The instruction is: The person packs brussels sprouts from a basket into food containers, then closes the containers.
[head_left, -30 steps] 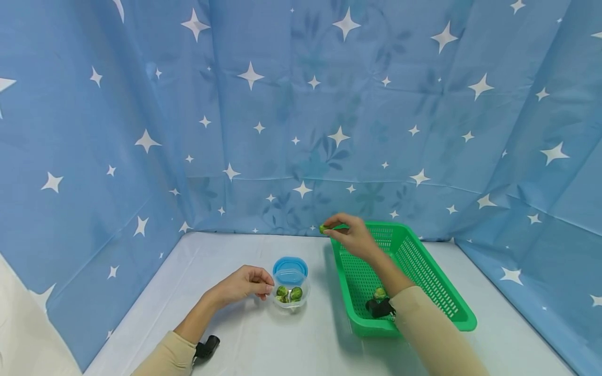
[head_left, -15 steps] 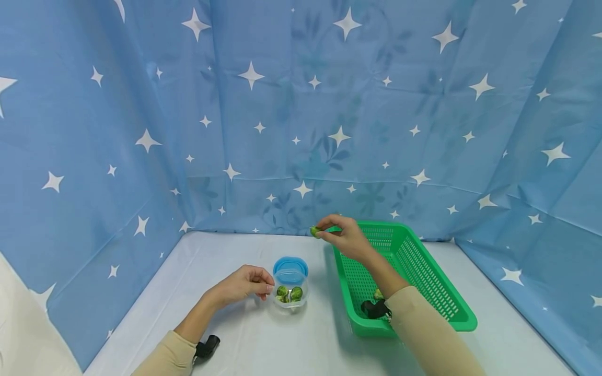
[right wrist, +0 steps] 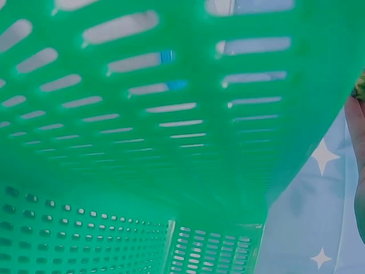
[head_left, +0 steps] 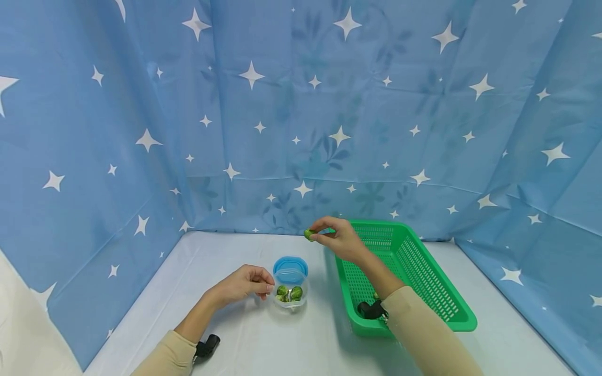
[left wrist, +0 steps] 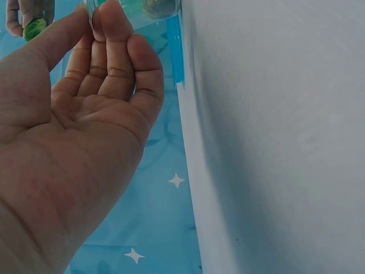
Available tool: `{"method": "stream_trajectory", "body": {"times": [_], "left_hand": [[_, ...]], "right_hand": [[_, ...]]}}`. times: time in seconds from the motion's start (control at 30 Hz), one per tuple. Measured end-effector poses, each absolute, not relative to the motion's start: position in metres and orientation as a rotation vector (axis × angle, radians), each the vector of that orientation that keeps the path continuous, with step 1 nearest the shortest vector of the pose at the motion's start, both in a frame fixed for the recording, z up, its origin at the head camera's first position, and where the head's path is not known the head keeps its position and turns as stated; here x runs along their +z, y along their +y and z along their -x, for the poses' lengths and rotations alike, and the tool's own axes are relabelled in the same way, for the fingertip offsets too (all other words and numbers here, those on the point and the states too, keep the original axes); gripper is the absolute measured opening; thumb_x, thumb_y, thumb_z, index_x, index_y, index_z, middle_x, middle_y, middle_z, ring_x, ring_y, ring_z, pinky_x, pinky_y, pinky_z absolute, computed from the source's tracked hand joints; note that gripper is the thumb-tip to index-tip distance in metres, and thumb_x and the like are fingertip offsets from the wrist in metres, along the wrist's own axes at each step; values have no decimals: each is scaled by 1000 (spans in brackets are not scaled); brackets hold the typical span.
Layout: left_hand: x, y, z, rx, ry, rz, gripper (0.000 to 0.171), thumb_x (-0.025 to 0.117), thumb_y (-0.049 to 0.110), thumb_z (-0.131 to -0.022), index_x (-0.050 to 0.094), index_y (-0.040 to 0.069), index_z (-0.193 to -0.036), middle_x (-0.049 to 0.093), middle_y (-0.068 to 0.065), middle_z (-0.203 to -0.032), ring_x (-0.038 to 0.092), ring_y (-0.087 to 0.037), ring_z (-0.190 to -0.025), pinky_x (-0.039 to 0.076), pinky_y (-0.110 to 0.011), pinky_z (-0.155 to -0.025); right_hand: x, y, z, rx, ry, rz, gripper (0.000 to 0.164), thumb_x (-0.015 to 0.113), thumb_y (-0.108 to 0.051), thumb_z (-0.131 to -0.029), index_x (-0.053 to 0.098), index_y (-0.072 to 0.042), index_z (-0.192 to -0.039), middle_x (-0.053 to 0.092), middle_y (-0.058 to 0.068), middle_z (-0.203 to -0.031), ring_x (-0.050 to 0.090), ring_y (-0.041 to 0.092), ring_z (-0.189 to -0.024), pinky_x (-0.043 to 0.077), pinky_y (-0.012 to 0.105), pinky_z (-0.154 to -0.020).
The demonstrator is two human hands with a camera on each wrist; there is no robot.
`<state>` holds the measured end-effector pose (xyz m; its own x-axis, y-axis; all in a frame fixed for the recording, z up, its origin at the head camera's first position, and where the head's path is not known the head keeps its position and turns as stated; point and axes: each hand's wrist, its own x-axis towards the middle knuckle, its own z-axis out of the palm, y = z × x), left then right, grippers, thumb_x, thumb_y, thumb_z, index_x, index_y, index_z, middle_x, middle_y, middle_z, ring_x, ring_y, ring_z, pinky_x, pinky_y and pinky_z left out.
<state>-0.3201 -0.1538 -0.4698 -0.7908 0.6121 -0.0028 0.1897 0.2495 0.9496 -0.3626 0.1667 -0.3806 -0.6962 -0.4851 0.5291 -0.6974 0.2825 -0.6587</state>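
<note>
Around the far, left and right sides, a blue curtain (head_left: 376, 115) in hanging folds, printed with white four-pointed stars and dim leafy sprays. In front of it, a white tabletop (head_left: 263, 347); at the near left, pale cloth (head_left: 28, 334). On the right half of the tabletop, a green basket (head_left: 461, 318), rectangular, long sides running near to far, walls slotted; much of the right wrist view filled by these walls.

From the near side, two arms in beige sleeves (head_left: 430, 337). Above the tabletop, just left of the basket's far left corner, the right hand (head_left: 339, 240), grip closed in a pinch of thumb and fingers on a Brussels sprout (head_left: 308, 235). Farther left and nearer, the left hand (head_left: 246, 282), fingers curled, tips right at the left wall of a small clear container (head_left: 292, 305); whether pinching or only touching it, cannot tell.

Just beyond the container, a blue lid (head_left: 290, 265), partly seen through clear plastic. At each wrist, a black device (head_left: 207, 346). Smallest, inside the container, a few more sprouts (head_left: 296, 293), whole and green, close together.
</note>
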Motion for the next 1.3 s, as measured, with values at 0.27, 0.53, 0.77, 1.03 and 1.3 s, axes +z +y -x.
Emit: {"method": "stream_trajectory", "body": {"times": [0.27, 0.53, 0.77, 1.03, 1.3], "left_hand": [[-469, -154, 320, 1556, 2155, -735, 32, 68, 20, -103, 67, -8, -119, 71, -18, -99, 70, -21, -86, 59, -46, -83], [-471, -154, 321, 1561, 2143, -739, 33, 68, 20, -103, 67, -9, -118, 71, -13, -96, 70, -18, -84, 60, -45, -82], [-470, -154, 321, 1575, 2129, -736, 32, 68, 20, -103, 67, -9, -118, 71, -6, -95, 70, -20, -85, 60, -46, -83], [-471, -154, 322, 1573, 2126, -742, 32, 68, 19, -102, 67, -9, -118, 71, -9, -95, 70, -19, -85, 60, -45, -83], [-469, -154, 320, 1570, 2132, -739, 32, 69, 20, -102, 67, -8, -117, 71, -7, -94, 70, -18, -84, 60, -45, -83]], "right_hand": [[-382, 162, 362, 1360, -2336, -1129, 14, 73, -6, -97, 74, -7, -111, 72, 12, -111, 71, 24, -104, 62, 31, -86], [-383, 157, 359, 1342, -2423, -1170, 13, 74, -8, -97, 74, -8, -110, 73, 9, -108, 72, 22, -101, 63, 30, -84], [-384, 153, 360, 1305, -2531, -1200, 12, 72, -11, -99, 74, -12, -111, 74, 6, -108, 72, 25, -102, 62, 29, -84], [-387, 150, 360, 1241, -2571, -1265, 12, 72, -11, -99, 74, -14, -111, 72, 3, -108, 71, 20, -102, 62, 30, -84], [-389, 145, 357, 1183, -2678, -1294, 11, 73, -11, -98, 74, -13, -109, 75, 1, -106, 71, 15, -101, 61, 31, -90]]}}
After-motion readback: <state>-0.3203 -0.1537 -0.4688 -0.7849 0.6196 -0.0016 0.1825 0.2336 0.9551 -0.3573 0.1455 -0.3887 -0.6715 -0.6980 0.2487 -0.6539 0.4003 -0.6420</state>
